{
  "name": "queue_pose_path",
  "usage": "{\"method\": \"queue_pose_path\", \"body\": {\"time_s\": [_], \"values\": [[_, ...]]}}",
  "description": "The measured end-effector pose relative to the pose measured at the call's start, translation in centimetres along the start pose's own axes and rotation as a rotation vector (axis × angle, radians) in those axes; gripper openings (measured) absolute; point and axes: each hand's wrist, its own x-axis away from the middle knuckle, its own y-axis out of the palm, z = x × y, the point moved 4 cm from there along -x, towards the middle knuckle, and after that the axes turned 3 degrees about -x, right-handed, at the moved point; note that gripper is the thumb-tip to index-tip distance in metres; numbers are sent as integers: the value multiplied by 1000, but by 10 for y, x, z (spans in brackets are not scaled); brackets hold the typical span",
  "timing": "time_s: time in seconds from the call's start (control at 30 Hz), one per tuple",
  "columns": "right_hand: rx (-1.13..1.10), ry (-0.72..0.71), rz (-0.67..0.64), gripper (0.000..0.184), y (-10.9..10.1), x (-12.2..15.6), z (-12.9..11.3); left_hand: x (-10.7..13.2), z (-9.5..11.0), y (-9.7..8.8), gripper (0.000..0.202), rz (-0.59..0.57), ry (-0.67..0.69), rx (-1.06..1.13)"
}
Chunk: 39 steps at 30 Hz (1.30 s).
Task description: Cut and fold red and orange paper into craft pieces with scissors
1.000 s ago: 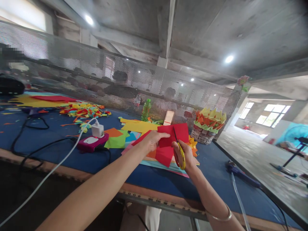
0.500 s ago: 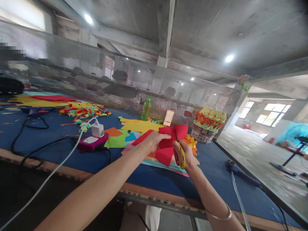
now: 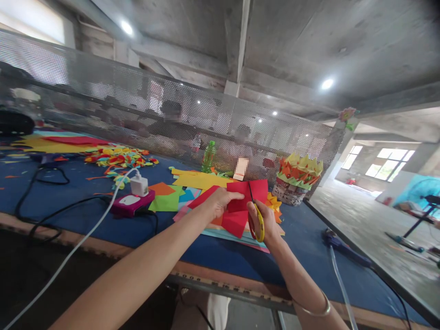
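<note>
My left hand (image 3: pixel 222 201) pinches a red sheet of paper (image 3: pixel 259 188) at its left side, the thumb or a finger lying across it. In my right hand (image 3: pixel 266 220) is a pair of scissors (image 3: pixel 258 222) with red and yellow handles, its dark blades lying upward across the red sheet. Below the held sheet are more red paper pieces (image 3: pixel 234 223), resting on a stack of coloured paper (image 3: pixel 233 239). Behind my right hand an orange and yellow folded paper piece (image 3: pixel 274 202) shows in part.
A paper-petal basket (image 3: pixel 294 190) stands at the right by a mesh partition (image 3: pixel 130 101). A green bottle (image 3: pixel 208 156) and yellow sheets (image 3: pixel 197 178) lie beyond my hands. Leftward are a purple power strip (image 3: pixel 132 204), cables and paper scraps (image 3: pixel 118 157). A glue gun (image 3: pixel 347 247) lies right.
Almost nothing differs. The red sheet and the scissors have shifted very slightly; both hands keep their hold.
</note>
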Motion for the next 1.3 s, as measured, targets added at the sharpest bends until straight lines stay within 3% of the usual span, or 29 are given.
{"method": "queue_pose_path", "body": {"time_s": [0.2,0.8,1.03,1.17,1.3], "values": [[2,4,-6,52,0,0,-1,-1,-2,0,24,-27,8,-5],[61,99,45,60,1,-2,6,5,-5,4,12,18,-37,-35],[110,151,16,61,-4,-4,8,-11,4,-17,11,136,-7,-32],[202,144,8,48,-9,-4,10,-17,12,-29,7,194,5,-20],[262,110,-185,22,4,6,9,-15,23,-38,10,219,22,21]]}}
